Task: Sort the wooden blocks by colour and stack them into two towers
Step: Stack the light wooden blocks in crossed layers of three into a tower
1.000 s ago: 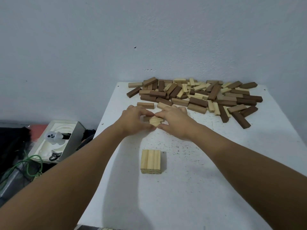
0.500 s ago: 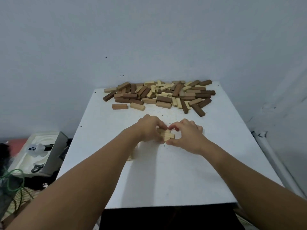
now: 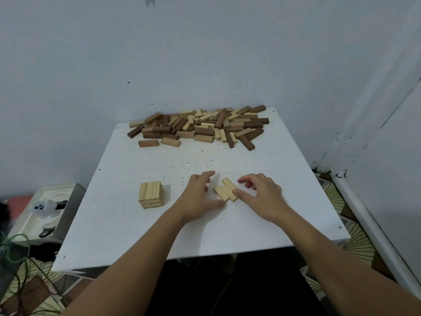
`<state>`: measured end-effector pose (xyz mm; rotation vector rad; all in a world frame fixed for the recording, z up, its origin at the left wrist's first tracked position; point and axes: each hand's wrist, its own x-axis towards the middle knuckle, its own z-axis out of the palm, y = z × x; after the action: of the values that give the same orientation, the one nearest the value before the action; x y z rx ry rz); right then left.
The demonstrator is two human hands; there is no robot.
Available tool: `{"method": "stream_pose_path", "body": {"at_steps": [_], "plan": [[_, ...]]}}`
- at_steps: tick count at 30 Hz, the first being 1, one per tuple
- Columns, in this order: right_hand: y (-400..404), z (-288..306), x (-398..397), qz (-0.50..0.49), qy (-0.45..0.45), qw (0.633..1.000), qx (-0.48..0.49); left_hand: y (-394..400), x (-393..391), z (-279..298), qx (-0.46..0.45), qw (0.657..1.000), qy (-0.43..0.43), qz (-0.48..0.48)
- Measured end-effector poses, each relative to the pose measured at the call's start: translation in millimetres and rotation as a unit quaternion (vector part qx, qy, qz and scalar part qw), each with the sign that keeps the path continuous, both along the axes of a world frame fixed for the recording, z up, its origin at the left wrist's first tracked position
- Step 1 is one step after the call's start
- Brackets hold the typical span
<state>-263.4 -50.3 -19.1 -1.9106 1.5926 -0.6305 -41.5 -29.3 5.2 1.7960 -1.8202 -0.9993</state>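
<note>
At the centre of the frame three light blocks [image 3: 225, 189] lie side by side on the white surface [image 3: 136, 224], set at a slant, one reaching farther back than the others. The left hand [image 3: 200, 197] flanks them with loosely spread fingers, its thumb at their near end; whether the fingertips touch the wood is hard to tell. The right hand [image 3: 259, 197] has its thumb against the blocks' near right corner, the other fingers bent above the surface and holding nothing. Left of centre stands a short light tower [image 3: 150, 194]; its layer count is unclear. Along the far edge, upper centre, sprawls the mixed pile [image 3: 198, 126] of dark and light blocks, many overlapping and partly hidden. At the lower left, a white tray [image 3: 34, 215] is cut off by the frame.
</note>
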Motion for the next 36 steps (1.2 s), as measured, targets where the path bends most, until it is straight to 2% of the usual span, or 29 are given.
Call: {"method": "stream_pose_path", "body": {"at_steps": [3, 9, 18, 27, 32, 36], "plan": [[1.2, -1.2, 5.1, 0.002, 0.023, 1.0, -0.013, 8.5, -5.8, -8.7, -0.016, 0.999, 0.03, 0.041], [7.9, -9.8, 7.0, -0.007, 0.03, 0.997, -0.065, 7.9, -11.6, -23.3, -0.094, 0.992, 0.025, 0.076], [8.6, -12.8, 6.6, 0.022, 0.046, 0.995, -0.091, 2.7, 0.5, -18.4, -0.064, 0.996, 0.033, 0.044], [2.1, -6.9, 5.0, 0.072, 0.119, 0.99, -0.03, -0.7, 4.3, -13.4, -0.025, 0.998, 0.057, 0.028], [-7.4, 5.1, 6.4, 0.082, 0.093, 0.992, 0.037, -3.8, 6.2, -8.7, 0.003, 0.998, 0.063, -0.008], [-8.7, 5.8, 6.6, 0.076, 0.076, 0.993, 0.045, -3.0, 6.3, -7.1, 0.01, 0.998, 0.06, -0.011]]}}
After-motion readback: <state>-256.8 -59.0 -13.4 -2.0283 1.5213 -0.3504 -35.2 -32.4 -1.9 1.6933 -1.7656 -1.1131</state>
